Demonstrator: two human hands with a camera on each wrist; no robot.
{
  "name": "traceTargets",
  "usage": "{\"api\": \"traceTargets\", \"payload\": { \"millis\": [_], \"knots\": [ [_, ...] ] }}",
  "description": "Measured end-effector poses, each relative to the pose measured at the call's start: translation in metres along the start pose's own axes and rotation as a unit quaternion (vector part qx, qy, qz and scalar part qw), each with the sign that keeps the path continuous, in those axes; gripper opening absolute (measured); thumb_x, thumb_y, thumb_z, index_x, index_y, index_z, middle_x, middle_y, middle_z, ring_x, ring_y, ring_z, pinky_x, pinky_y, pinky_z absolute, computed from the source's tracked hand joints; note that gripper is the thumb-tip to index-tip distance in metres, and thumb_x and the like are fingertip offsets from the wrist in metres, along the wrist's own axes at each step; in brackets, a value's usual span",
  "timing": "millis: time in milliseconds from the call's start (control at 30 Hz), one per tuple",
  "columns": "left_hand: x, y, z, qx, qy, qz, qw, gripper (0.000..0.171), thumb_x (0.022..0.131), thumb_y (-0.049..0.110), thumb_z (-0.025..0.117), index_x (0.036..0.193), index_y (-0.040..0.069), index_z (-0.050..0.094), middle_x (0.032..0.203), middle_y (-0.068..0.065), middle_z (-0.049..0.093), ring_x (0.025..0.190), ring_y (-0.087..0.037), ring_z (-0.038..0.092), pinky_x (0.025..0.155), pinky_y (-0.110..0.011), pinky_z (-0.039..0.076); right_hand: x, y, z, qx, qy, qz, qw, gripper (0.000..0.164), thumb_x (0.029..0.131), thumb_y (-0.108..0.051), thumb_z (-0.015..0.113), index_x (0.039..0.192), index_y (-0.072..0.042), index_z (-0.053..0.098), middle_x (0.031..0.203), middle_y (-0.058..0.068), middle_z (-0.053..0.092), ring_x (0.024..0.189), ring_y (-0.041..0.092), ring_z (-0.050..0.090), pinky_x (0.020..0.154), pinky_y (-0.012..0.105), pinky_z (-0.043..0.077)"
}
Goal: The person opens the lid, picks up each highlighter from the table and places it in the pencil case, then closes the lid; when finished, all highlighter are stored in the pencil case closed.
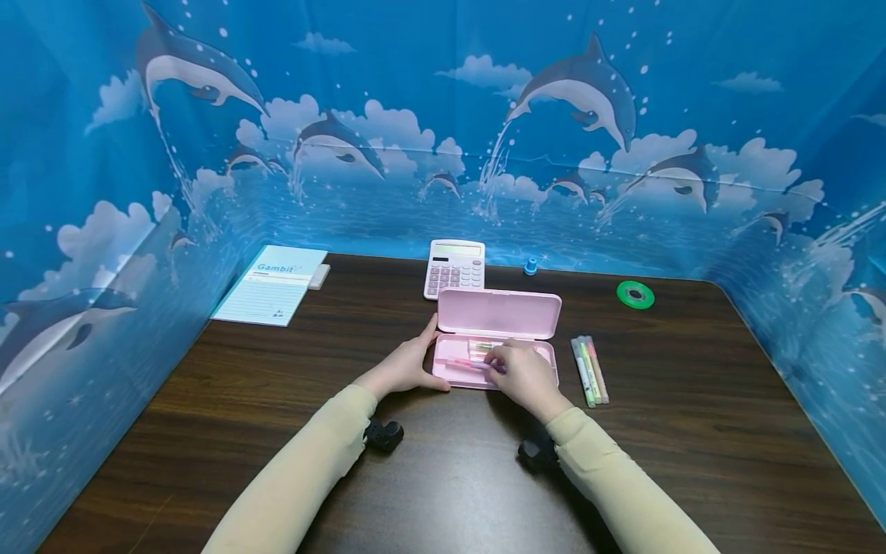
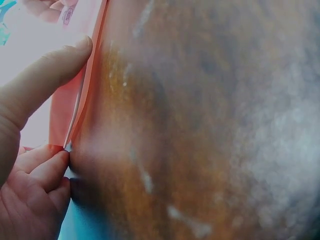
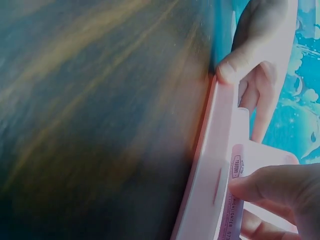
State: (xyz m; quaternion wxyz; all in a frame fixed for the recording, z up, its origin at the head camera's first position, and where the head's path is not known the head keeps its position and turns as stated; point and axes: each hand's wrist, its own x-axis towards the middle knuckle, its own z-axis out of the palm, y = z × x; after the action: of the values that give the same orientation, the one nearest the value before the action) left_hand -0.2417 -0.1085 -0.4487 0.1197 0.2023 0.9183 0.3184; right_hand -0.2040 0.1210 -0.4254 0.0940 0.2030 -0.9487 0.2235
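Observation:
A pink pencil case (image 1: pixel 498 312) lies with its lid raised in the middle of the table. My left hand (image 1: pixel 408 364) grips its left end, thumb on the front edge and fingers along the side. Over the case's tray, my right hand (image 1: pixel 522 373) pinches a highlighter (image 3: pixel 234 210), whose printed lettering shows in the right wrist view. In the head view the highlighter lies roughly along the case's length, partly covered by the fingers. Behind it in the tray is a small pack with coloured strips (image 1: pixel 479 348).
Several highlighters (image 1: pixel 591 371) lie side by side right of the case. A white-and-pink calculator (image 1: pixel 454 265) is behind it. Farther off are a blue sharpener-like piece (image 1: pixel 530 266), a green tape roll (image 1: pixel 634 295), a notebook (image 1: pixel 271 286) and a white block (image 1: pixel 319 277) beside it.

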Motion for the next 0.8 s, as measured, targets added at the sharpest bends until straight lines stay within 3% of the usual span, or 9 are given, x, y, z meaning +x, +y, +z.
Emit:
{"api": "traceTargets", "payload": {
  "millis": [433,800],
  "knots": [
    [0.000,0.001,0.000,0.001,-0.002,-0.002,1.0000,0.127,0.069,0.039,0.084,0.152,0.008,-0.007,0.153,-0.009,0.031,0.138,-0.025,0.032,0.112,-0.041,0.027,0.002,-0.002,0.001,-0.006,0.024,-0.022,0.999,0.010,0.076,-0.011,0.076,0.086,-0.011,0.073,0.078,0.001,0.060,0.070,0.016,0.054,0.063,0.032,0.046],
    [-0.001,0.004,0.000,-0.002,-0.002,-0.005,1.0000,0.128,0.069,0.038,0.085,0.152,0.008,-0.007,0.152,-0.009,0.034,0.138,-0.023,0.033,0.112,-0.041,0.028,-0.005,0.018,-0.011,0.002,0.015,0.037,0.999,0.008,0.080,-0.015,0.074,0.088,-0.013,0.073,0.076,-0.001,0.061,0.066,0.013,0.051,0.058,0.028,0.045]
  ]
}}
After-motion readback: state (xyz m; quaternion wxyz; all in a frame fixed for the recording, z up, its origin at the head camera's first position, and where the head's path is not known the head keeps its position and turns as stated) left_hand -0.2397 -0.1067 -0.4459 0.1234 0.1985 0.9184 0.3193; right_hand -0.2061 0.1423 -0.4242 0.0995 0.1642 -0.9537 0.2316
